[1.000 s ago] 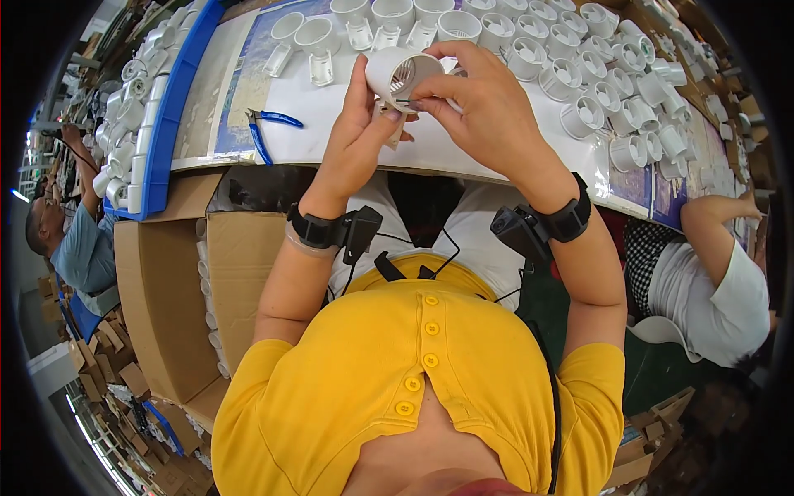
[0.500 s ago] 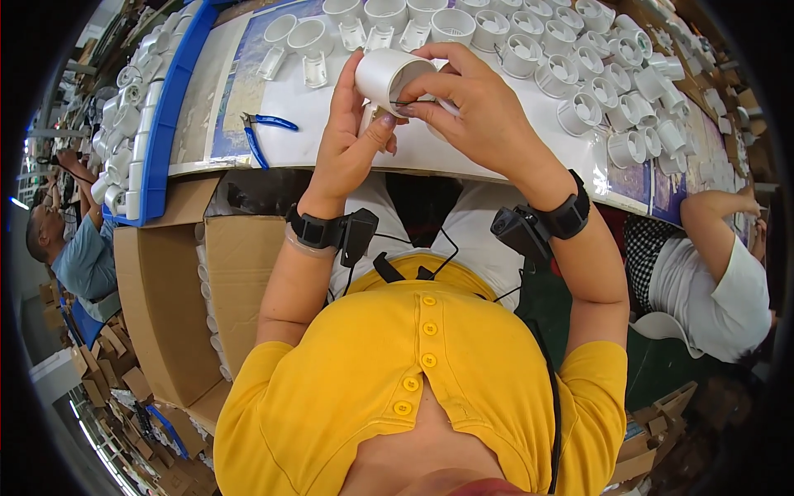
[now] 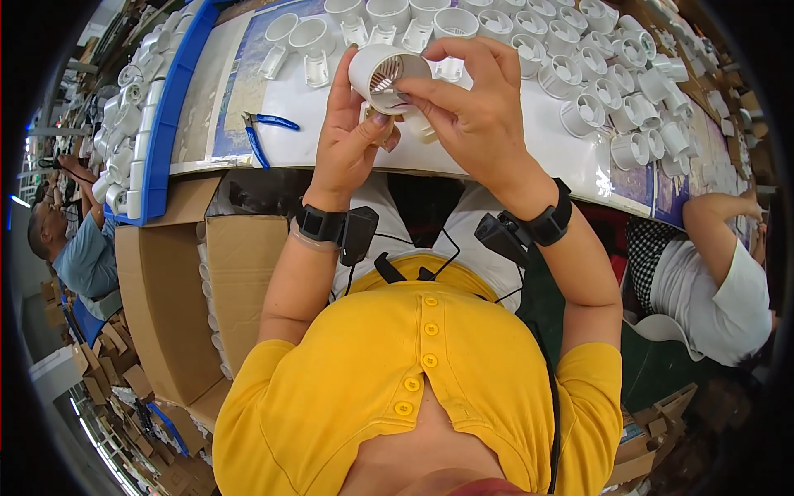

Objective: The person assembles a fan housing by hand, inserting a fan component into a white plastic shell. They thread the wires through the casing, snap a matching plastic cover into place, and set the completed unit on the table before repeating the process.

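Note:
My left hand is closed around a white plastic cylindrical housing, held above the near part of the table. The open end faces right, and a slotted inner bottom shows through it. At that opening, my right hand has thumb and index finger pinched together just inside the rim. Whatever lies between those fingertips is too small to make out. Another white plastic part is partly hidden below the right hand. Farther back stand white housings with attached clips.
Blue-handled cutters lie on the table at left. Beyond them is a blue tray of white parts. Several white cups crowd the far right. An open cardboard box stands at lower left. Co-workers sit on both sides.
The housing has turned so that its opening and slotted bottom show more. My right hand has shifted slightly, its fingers now farther inside the rim; my left hand still holds the housing.

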Motion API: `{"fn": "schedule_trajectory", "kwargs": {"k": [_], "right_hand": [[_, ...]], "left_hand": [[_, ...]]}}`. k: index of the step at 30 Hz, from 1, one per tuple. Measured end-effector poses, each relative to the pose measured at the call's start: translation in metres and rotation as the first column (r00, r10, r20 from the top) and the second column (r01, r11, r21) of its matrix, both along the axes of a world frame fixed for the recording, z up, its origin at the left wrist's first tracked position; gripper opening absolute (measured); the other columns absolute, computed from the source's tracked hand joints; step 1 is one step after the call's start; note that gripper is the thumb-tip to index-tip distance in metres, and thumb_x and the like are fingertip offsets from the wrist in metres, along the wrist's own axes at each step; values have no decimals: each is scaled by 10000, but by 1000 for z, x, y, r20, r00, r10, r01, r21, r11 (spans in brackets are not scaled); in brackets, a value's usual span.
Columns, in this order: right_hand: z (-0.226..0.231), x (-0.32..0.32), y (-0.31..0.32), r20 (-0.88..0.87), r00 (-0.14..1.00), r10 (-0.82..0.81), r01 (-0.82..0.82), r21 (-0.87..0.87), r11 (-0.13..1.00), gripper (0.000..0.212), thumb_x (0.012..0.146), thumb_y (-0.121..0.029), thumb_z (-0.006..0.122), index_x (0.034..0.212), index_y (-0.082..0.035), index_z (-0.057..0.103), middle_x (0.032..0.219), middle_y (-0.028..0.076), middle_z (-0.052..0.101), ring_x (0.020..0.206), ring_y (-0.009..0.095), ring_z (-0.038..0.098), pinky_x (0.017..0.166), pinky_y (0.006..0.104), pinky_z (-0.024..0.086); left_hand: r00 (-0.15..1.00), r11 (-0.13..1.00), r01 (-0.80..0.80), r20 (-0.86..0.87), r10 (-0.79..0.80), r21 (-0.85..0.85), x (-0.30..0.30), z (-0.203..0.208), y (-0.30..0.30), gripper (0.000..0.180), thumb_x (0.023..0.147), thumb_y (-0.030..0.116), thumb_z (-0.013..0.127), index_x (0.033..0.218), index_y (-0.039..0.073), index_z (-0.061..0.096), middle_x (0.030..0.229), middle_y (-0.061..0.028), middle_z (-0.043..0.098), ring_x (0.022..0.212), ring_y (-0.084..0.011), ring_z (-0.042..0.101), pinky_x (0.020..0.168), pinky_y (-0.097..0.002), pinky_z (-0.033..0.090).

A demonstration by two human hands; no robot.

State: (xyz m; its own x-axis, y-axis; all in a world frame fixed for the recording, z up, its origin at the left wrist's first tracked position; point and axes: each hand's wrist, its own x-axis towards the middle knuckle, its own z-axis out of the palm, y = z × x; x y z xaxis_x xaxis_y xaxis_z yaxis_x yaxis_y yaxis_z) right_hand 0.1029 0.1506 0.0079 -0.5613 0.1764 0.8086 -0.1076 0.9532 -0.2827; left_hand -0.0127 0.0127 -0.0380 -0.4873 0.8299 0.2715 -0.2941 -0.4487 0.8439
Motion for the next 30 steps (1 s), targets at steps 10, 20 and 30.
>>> {"fn": "schedule_trajectory", "kwargs": {"k": [10, 20, 30], "right_hand": [[-24, -4, 7, 130, 987, 96, -84, -94, 992, 262, 688, -96, 739, 921, -214, 718, 930, -80, 649, 913, 190, 491, 847, 329, 353], [-19, -7, 1, 126, 992, -4, -8, 99, 995, 154, 696, -132, 708, 830, -203, 681, 1248, -29, 535, 1127, 225, 467, 918, 358, 339], [-9, -10, 6, 250, 967, 39, -86, 180, 980, 109, 709, -142, 690, 810, -179, 670, 1271, -21, 514, 1249, 242, 412, 962, 392, 338]], "left_hand": [[997, 995, 33, 74, -27, -93, -4, -16, -1, 774, 884, 63, 578, 1499, 214, 132, 1317, -44, 438, 998, -131, 493, 647, -260, 460], [1000, 989, 3, 26, 0, -146, -3, -16, 1, 764, 870, 16, 547, 1496, 183, 142, 1323, -71, 436, 975, -123, 504, 642, -250, 469], [999, 987, 19, 31, -15, -159, -5, -7, -3, 743, 874, 28, 538, 1494, 151, 145, 1293, -75, 460, 949, -122, 520, 621, -254, 462]]}}
